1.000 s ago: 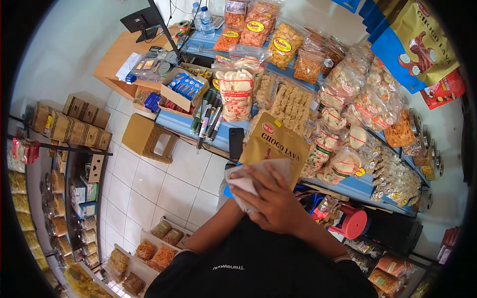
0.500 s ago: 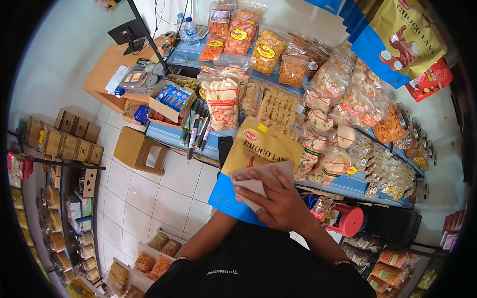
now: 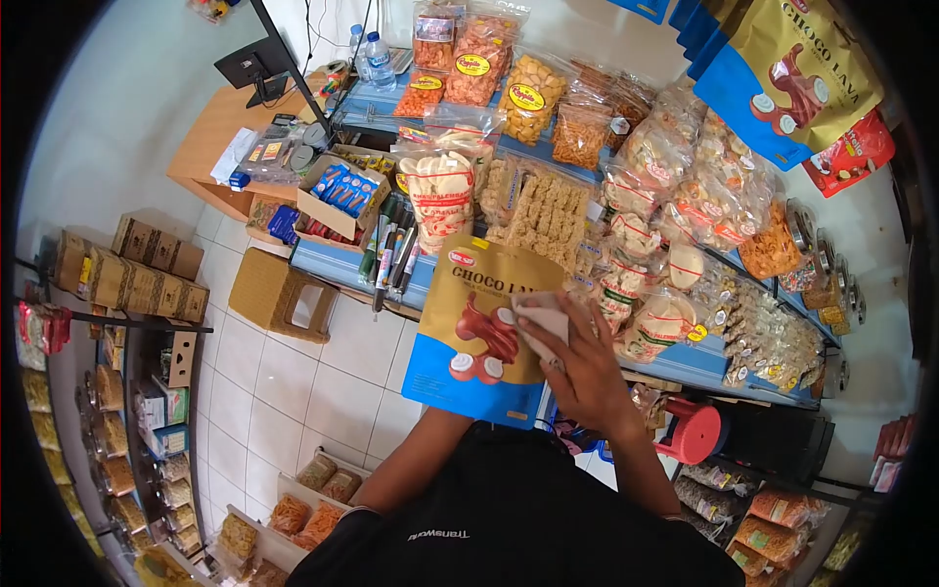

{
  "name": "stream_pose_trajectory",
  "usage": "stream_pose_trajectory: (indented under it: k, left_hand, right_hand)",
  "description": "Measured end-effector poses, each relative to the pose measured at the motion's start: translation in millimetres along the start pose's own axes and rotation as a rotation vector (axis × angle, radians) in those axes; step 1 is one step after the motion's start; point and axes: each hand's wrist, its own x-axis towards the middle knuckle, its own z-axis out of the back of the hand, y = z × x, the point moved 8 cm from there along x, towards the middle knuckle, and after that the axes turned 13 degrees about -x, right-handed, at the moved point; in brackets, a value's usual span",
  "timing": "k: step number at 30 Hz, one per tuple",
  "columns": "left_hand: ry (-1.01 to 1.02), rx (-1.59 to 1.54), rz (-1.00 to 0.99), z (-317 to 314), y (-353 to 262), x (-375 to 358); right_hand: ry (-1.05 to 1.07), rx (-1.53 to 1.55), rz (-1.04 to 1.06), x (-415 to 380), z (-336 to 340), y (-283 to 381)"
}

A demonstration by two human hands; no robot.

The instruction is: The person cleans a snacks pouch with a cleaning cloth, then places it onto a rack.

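A gold and blue Choco Lava snack pouch (image 3: 483,328) is held up in front of me, its printed face towards the camera. My left forearm (image 3: 427,452) runs up behind it; the left hand supports the pouch from the back, and its fingers are hidden. My right hand (image 3: 584,367) is at the pouch's right edge, with its fingers closed over a folded pale cloth (image 3: 543,325). That cloth lies against the pouch front and covers the end of the printed name.
Bagged crackers (image 3: 437,196) and other snack packs crowd the blue table (image 3: 342,264) ahead. An open carton (image 3: 338,201) and several markers (image 3: 389,254) are at its left end. A brown stool (image 3: 279,293) stands on the tiles; a red stool (image 3: 693,428) is at right.
My right hand has moved right with the cloth, from the pouch's middle to its right edge. The pouch has shifted slightly left and turned, so its printed picture now shows.
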Motion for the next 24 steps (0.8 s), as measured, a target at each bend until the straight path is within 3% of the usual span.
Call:
stream_pose_trajectory:
  k: [1, 2, 7, 17, 24]
  left_hand:
    - [-0.107, -0.829, 0.153, 7, 13, 8]
    - [-0.102, -1.116, 0.164, 4, 8, 9]
    - [-0.253, -1.268, 0.135, 14, -11, 15]
    - [-0.317, -1.211, 0.218, 3, -40, 26]
    - [-0.034, -1.495, 0.378, 4, -18, 28]
  right_hand:
    - [0.02, 0.021, 0.003, -7, -4, 4]
    - [0.028, 0.04, 0.013, -12, -7, 8]
    - [0.061, 0.141, 0.02, -33, -10, 24]
    - [0.037, 0.193, 0.058, -33, 3, 50]
    - [-0.106, 0.182, 0.096, 12, 6, 67]
